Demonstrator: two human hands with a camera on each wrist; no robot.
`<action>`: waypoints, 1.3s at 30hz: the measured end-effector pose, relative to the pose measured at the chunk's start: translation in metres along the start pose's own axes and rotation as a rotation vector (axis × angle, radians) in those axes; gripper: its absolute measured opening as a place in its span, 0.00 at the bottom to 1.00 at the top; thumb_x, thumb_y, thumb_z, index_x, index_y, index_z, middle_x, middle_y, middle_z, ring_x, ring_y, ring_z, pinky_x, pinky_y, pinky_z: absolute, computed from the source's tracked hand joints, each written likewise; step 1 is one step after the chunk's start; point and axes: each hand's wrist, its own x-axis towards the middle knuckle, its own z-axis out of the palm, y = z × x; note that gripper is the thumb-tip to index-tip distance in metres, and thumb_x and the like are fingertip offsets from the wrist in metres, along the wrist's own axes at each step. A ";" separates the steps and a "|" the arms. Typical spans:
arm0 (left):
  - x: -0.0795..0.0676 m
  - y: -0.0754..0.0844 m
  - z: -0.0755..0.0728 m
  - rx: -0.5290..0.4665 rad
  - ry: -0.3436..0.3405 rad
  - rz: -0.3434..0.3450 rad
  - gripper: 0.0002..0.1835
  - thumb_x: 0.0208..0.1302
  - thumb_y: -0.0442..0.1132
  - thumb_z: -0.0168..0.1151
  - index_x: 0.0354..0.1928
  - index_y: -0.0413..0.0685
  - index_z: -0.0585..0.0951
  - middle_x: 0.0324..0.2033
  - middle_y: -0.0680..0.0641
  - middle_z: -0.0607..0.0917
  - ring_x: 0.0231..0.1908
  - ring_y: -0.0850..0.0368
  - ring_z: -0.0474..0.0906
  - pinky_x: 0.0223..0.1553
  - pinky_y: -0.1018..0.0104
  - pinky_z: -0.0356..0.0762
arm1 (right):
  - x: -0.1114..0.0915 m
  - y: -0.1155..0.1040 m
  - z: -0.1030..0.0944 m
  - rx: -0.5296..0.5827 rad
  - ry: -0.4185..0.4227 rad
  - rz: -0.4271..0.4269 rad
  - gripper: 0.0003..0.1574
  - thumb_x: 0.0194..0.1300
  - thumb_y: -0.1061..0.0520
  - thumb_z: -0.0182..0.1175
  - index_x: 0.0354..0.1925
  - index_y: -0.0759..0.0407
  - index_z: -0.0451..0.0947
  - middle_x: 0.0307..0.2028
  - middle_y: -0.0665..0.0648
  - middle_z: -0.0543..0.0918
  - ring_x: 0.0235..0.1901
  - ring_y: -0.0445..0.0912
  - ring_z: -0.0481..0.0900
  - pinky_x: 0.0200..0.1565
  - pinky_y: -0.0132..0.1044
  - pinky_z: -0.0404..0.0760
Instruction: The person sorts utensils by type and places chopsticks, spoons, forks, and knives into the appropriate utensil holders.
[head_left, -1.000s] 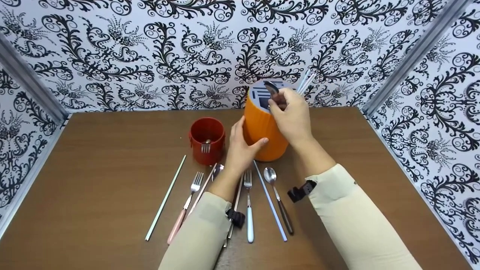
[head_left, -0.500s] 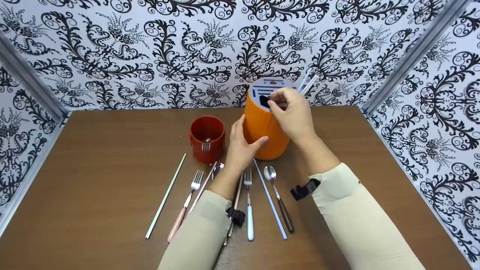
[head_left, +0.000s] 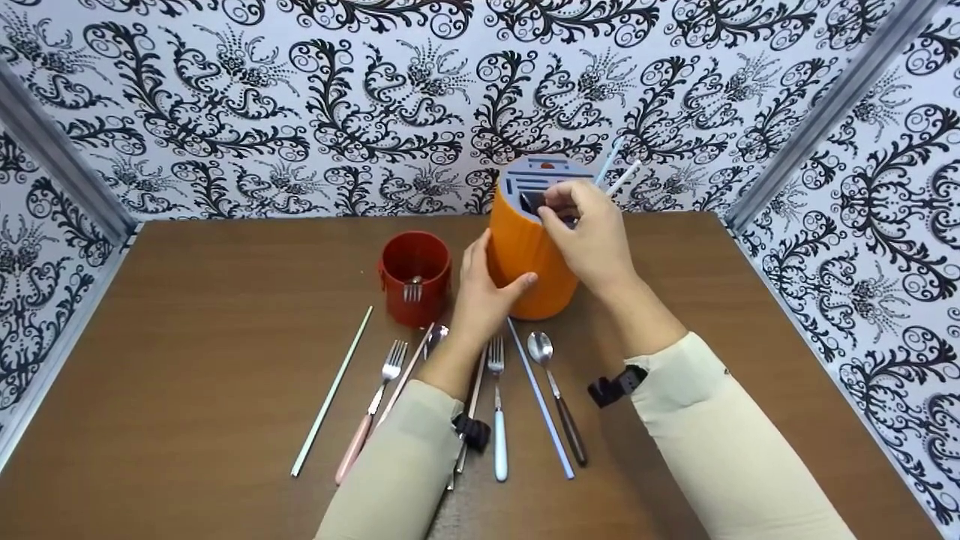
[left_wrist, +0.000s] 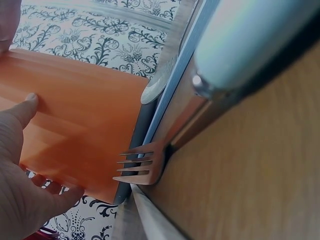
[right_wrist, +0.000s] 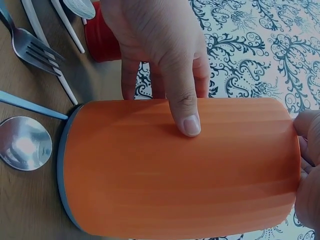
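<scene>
An orange cylindrical knife holder with a grey slotted top stands upright on the table. My left hand grips its side, thumb across the front and fingers round the left; the left wrist view shows the thumb flat on the orange wall. Over the top's front opening, my right hand pinches a dark, glossy piece, most of it hidden by the fingers and the opening. Behind that hand, a pale blue chopstick and a white chopstick stick up.
A red cup stands left of the holder, a fork hanging over its rim. In front lie a pink-handled fork, a blue-handled fork, a brown-handled spoon and several chopsticks, including a green one.
The dark piece has gone down into the opening with my right hand, which has shifted slightly right. The white chopstick leans further right. My left hand keeps its place.
</scene>
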 end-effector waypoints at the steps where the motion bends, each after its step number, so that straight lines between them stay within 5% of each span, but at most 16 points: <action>1: 0.000 0.000 0.000 0.001 0.001 0.001 0.52 0.60 0.50 0.77 0.81 0.49 0.59 0.77 0.43 0.64 0.76 0.47 0.62 0.80 0.54 0.58 | -0.001 0.000 0.000 -0.003 0.001 -0.007 0.12 0.68 0.62 0.67 0.48 0.69 0.83 0.47 0.63 0.85 0.47 0.52 0.84 0.54 0.39 0.85; 12: 0.001 0.000 -0.002 0.021 0.025 0.033 0.51 0.59 0.52 0.78 0.80 0.47 0.61 0.75 0.43 0.67 0.74 0.46 0.65 0.79 0.53 0.60 | -0.012 0.000 -0.007 0.021 0.045 -0.072 0.11 0.65 0.65 0.69 0.46 0.68 0.83 0.44 0.61 0.84 0.46 0.49 0.85 0.50 0.23 0.81; 24: 0.001 0.000 -0.002 0.013 0.016 0.018 0.52 0.60 0.52 0.77 0.80 0.49 0.60 0.76 0.44 0.66 0.75 0.48 0.64 0.79 0.53 0.59 | -0.032 -0.002 -0.017 0.094 0.099 -0.178 0.12 0.63 0.68 0.70 0.44 0.72 0.82 0.42 0.62 0.83 0.45 0.50 0.84 0.54 0.29 0.84; 34: 0.000 -0.002 -0.001 0.012 0.025 0.020 0.52 0.59 0.51 0.78 0.80 0.49 0.60 0.76 0.44 0.66 0.75 0.48 0.64 0.79 0.53 0.59 | -0.067 0.013 -0.010 0.136 0.104 -0.112 0.11 0.61 0.68 0.72 0.43 0.69 0.83 0.42 0.60 0.84 0.44 0.46 0.82 0.53 0.28 0.83; 39: 0.000 -0.003 0.001 0.008 0.024 0.039 0.52 0.59 0.52 0.78 0.80 0.48 0.60 0.76 0.43 0.66 0.75 0.48 0.64 0.79 0.53 0.59 | -0.089 0.024 -0.006 0.190 0.071 0.025 0.13 0.61 0.68 0.72 0.44 0.70 0.83 0.43 0.60 0.84 0.44 0.44 0.82 0.51 0.29 0.85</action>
